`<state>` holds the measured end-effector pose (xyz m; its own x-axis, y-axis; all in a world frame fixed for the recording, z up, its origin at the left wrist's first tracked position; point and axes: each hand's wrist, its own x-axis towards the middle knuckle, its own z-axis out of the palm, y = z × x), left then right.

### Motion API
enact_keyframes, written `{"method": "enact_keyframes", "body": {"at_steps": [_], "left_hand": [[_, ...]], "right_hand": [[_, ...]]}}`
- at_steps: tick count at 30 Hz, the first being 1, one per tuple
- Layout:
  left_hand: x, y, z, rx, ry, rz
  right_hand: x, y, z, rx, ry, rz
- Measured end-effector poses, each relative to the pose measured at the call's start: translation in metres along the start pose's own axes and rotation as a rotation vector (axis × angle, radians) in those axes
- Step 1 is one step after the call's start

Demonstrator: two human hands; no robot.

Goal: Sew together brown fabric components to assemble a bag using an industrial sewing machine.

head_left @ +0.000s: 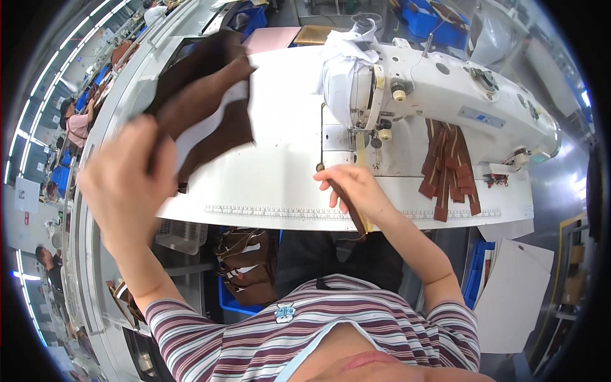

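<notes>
On the left, my left hand point(130, 178) is closed on the edge of a dark brown panel point(200, 99) and holds it up over the white table. Motion blurs both hand and panel; a pale layer shows between its brown folds. My right hand point(356, 191) is closed round a narrow brown strap point(356, 219) near the table's front edge. The strap's lower end hangs toward my lap, and a small dark round end shows by the fingertips. Beyond that hand stands a white sewing machine point(439, 89), with a white cloth point(347, 63) draped over its head end.
Several brown strips point(449, 169) lie under the machine's arm, to the right. A printed ruler point(273, 212) runs along the front of the table point(280, 127). Below are brown pieces point(248, 264) in a blue bin. Large white sheets point(515, 293) stand at the lower right.
</notes>
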<state>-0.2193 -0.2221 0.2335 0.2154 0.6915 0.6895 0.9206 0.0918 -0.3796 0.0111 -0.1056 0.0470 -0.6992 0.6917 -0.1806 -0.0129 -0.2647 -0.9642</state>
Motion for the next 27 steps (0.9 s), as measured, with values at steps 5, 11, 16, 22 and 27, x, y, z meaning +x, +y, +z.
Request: {"method": "enact_keyframes", "body": {"at_steps": [5, 11, 16, 22, 27], "left_hand": [[-0.100, 0.056, 0.063, -0.322, -0.639, -0.090], [-0.108, 0.092, 0.095, -0.838, -0.753, 0.090], [-0.104, 0.117, 0.089, -0.834, -0.775, 0.352], [-0.050, 0.088, 0.057, -0.318, -0.435, 0.263], [-0.058, 0.060, 0.084, -0.302, -0.694, 0.150]], "right_hand": [[-0.031, 0.043, 0.006, -0.014, -0.195, 0.165], [-0.046, 0.041, 0.014, -0.075, -0.025, 0.144], [-0.016, 0.041, 0.022, -0.132, 0.057, 0.190], [-0.005, 0.053, 0.012, -0.660, 0.313, -0.158], [-0.003, 0.031, 0.017, -0.748, 0.283, -0.093]]}}
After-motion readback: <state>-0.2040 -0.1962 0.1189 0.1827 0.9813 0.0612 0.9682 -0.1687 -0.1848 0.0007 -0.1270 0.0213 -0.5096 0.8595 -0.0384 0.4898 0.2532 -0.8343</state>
